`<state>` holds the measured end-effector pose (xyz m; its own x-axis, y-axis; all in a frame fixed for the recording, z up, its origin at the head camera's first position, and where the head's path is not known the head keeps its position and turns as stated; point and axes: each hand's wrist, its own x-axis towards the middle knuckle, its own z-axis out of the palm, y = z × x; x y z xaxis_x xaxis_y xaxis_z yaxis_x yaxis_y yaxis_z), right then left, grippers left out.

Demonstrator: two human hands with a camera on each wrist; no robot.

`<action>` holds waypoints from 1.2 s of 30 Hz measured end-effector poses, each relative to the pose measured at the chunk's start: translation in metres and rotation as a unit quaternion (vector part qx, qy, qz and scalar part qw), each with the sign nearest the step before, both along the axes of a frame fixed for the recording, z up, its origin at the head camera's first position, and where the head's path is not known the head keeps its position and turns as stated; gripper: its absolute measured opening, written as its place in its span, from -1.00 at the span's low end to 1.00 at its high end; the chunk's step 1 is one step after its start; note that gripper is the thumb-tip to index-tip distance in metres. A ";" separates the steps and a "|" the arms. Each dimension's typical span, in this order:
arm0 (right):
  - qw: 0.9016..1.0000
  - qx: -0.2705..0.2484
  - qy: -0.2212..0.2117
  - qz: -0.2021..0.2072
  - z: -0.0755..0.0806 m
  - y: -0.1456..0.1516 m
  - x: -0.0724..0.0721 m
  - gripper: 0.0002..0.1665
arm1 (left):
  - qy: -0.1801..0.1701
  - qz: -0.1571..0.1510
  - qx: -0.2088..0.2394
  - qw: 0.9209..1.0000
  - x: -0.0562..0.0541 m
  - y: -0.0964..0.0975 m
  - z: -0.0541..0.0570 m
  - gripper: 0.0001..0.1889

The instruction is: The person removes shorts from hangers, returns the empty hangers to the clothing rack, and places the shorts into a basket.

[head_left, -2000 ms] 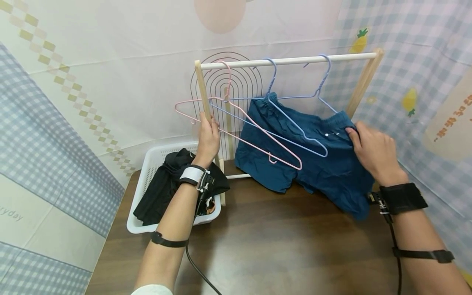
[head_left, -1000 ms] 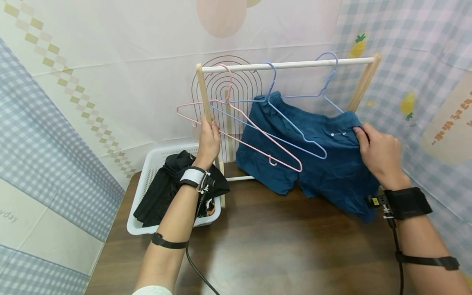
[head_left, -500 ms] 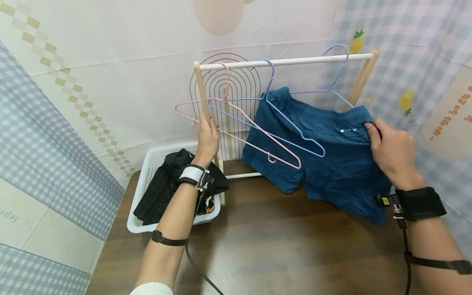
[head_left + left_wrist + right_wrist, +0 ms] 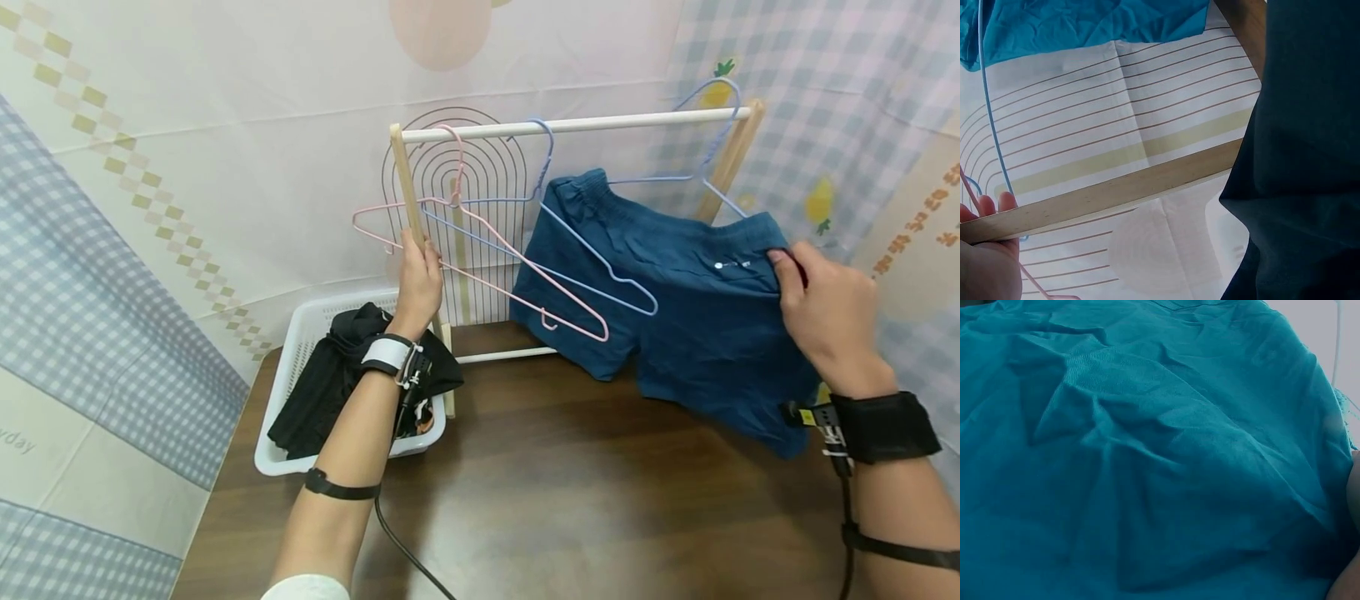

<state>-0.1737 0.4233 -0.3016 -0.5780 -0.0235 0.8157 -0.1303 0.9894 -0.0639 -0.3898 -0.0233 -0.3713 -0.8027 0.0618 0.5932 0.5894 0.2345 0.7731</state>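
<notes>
My left hand [image 4: 420,282] grips the left wooden post [image 4: 1116,190] of a small clothes rack, fingers wrapped round it. At the right, my right hand [image 4: 828,312] pinches the waistband corner of blue shorts [image 4: 705,308] between thumb and fingers. The shorts hang from a blue hanger [image 4: 722,133], whose lower part is hidden by the cloth. Its hook is over the white rod [image 4: 615,122], near the right post. A second blue hanger [image 4: 600,258] and a pink hanger [image 4: 525,260], both bare, hang to the left. Blue cloth fills most of the right wrist view.
A white basket [image 4: 267,446] with black clothes [image 4: 318,400] stands left of the rack on the brown wooden table [image 4: 570,500]. Patterned cloth walls [image 4: 300,67] close off the back and both sides. A cable [image 4: 405,550] trails from the left wrist.
My right hand has moved right, drawing the shorts and their hanger along the rod toward the right post. My left hand stays on the left post. The other two hangers hardly move.
</notes>
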 end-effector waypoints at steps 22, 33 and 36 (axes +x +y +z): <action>0.999 -0.012 -0.002 -0.037 -0.032 0.000 0.050 -0.50 | 0.001 -0.006 -0.006 1.000 -0.003 0.004 -0.005 -0.74; 0.999 -0.010 -0.013 -0.038 -0.054 -0.008 0.061 -0.54 | -0.004 -0.003 -0.002 1.000 -0.004 0.001 -0.003 -0.78; 0.999 -0.008 -0.024 -0.040 -0.065 -0.007 0.066 -0.54 | -0.005 -0.002 -0.002 1.000 -0.005 0.001 -0.002 -0.78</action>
<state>-0.1080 0.4167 -0.3665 -0.6153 0.0374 0.7874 -0.0474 0.9953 -0.0843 -0.3944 -0.0220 -0.3736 -0.8081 0.0673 0.5852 0.5829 0.2350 0.7778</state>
